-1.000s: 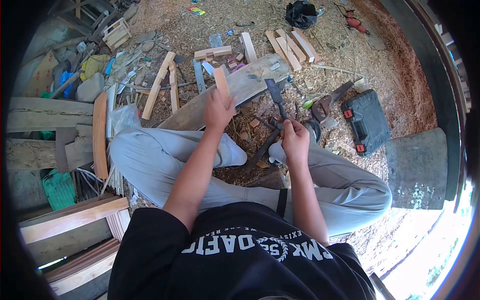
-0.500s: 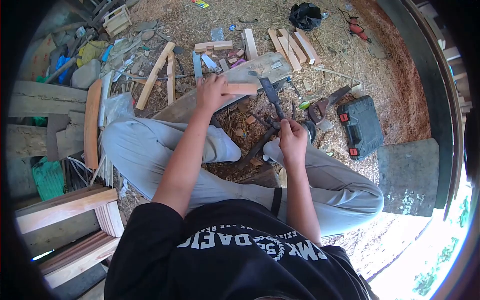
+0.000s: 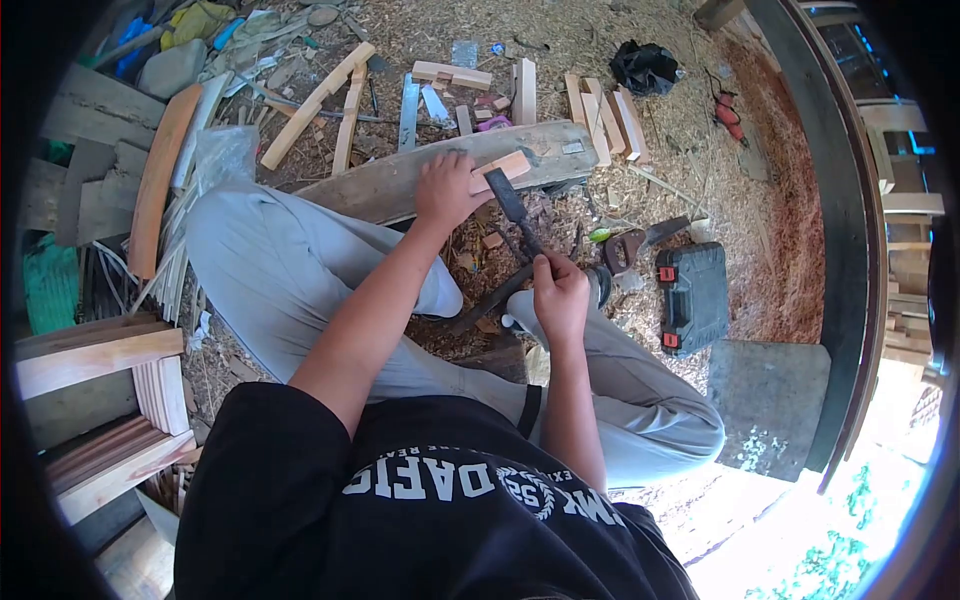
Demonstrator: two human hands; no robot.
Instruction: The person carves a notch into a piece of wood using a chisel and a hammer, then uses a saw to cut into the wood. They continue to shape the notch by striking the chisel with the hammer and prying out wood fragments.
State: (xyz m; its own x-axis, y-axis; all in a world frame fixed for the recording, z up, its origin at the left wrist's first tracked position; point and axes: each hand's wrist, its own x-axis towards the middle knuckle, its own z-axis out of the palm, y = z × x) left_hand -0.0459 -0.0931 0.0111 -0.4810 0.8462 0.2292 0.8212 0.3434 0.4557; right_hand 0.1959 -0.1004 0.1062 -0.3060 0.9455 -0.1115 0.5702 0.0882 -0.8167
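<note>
My left hand (image 3: 448,190) is closed round one end of a short pale wood block (image 3: 512,165), holding it on a weathered grey plank (image 3: 385,188). My right hand (image 3: 560,297) grips a broad dark chisel (image 3: 509,198) low down, fingers wrapped round its handle. The chisel's wide blade points up and left, and its tip meets or overlaps the block's near side; contact cannot be told for certain. The plank lies slantwise beyond my bent legs.
Several cut wood pieces (image 3: 600,118) lie beyond the plank. To the right are a handsaw (image 3: 627,250), a black tool case (image 3: 692,298) and a red power tool (image 3: 729,118). Stacked timber frames (image 3: 100,365) stand at left. Shavings cover the ground.
The block has turned from nearly level to slanting up to the right. The chisel's blade has come from beyond the block's end to its near side. The camera view has shifted.
</note>
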